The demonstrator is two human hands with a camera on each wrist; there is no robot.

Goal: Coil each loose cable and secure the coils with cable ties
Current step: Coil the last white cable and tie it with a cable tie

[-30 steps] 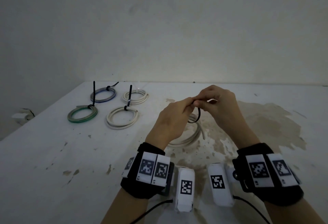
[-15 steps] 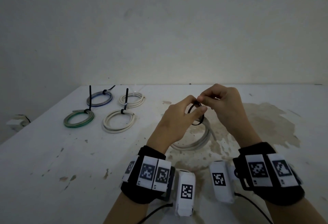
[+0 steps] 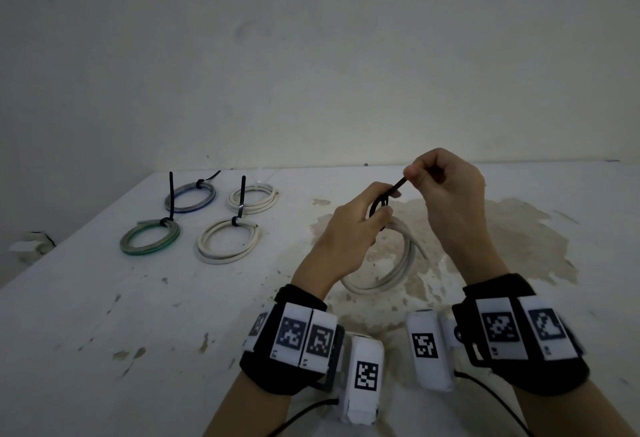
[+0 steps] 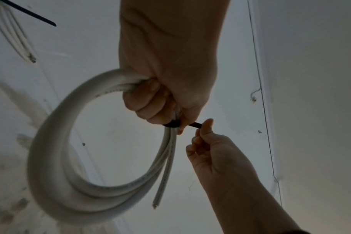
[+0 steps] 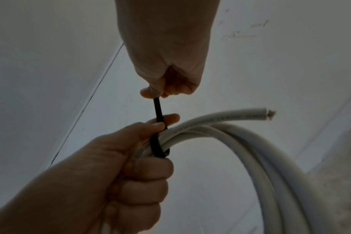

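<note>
A coil of white cable [image 3: 398, 263] hangs from my left hand [image 3: 349, 228], whose curled fingers grip its top strands [image 4: 118, 82]. A black cable tie [image 5: 157, 142] loops around those strands right at my left fingers. My right hand [image 3: 446, 187] pinches the tie's free tail [image 3: 398, 184] between thumb and forefinger, a little above and to the right of the left hand. In the right wrist view the tail [image 5: 157, 109] runs straight from the loop to my right hand [image 5: 160, 93]. One cut cable end [image 5: 269, 114] sticks out of the coil.
Several tied coils lie at the table's back left: a blue-grey one [image 3: 190, 196], a green one [image 3: 150, 236], two white ones [image 3: 254, 196] [image 3: 228, 240], each with a black tie tail standing up. The white table [image 3: 104, 332] is chipped, stained brown under my hands. A wall rises behind.
My right hand has drawn the tie's tail up and to the right, and the black loop has shrunk closer around the cable strands. The left hand still holds the coil.
</note>
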